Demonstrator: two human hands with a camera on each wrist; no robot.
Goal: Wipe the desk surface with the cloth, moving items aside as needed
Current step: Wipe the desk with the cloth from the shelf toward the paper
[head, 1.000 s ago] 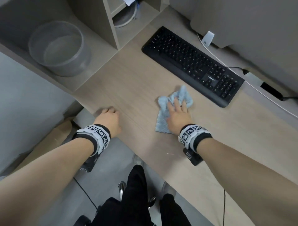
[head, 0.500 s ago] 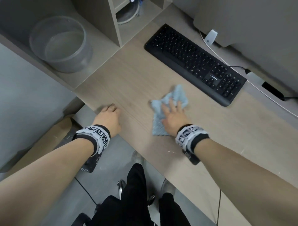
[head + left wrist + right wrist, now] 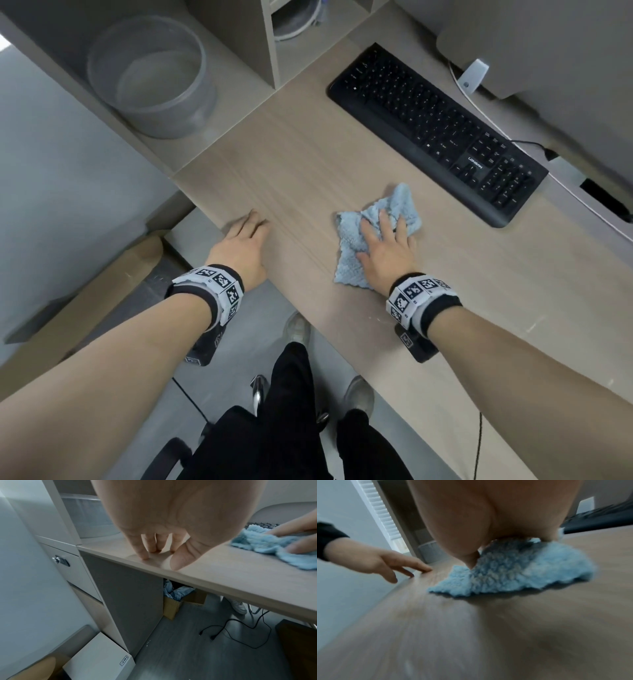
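The desk (image 3: 342, 161), a pale wood-grain surface, carried the work. A black keyboard (image 3: 435, 130) lay at its far side, well clear of the near edge. Just beside the keyboard's front edge, though apart from it, the crumpled light-blue cloth (image 3: 356, 246) lay flat on the wood.

The right hand (image 3: 387, 250) pressed down on the cloth with fingers spread and nearly straight, not clenched round it. The left hand (image 3: 245, 241) rested at the desk's near-left edge, fingertips touching the wood, relaxed and grasping nothing.

Judgement on the step in hand: the wipe would be done well by keeping the palm flat, the pressure even, and the strokes overlapping along the grain. The cloth was bunched; spreading it would cover more surface. The strip beneath the keyboard could not be reached without shifting it aside, and the idle left hand was free for that. Care was advised near the cable (image 3: 527, 142) behind it.

Writing: the keyboard bore a small white brand mark, too small to read with certainty. In the left wrist view, a white box (image 3: 96, 660) on the floor carried a handwritten label, seemingly "1005", read with doubt.
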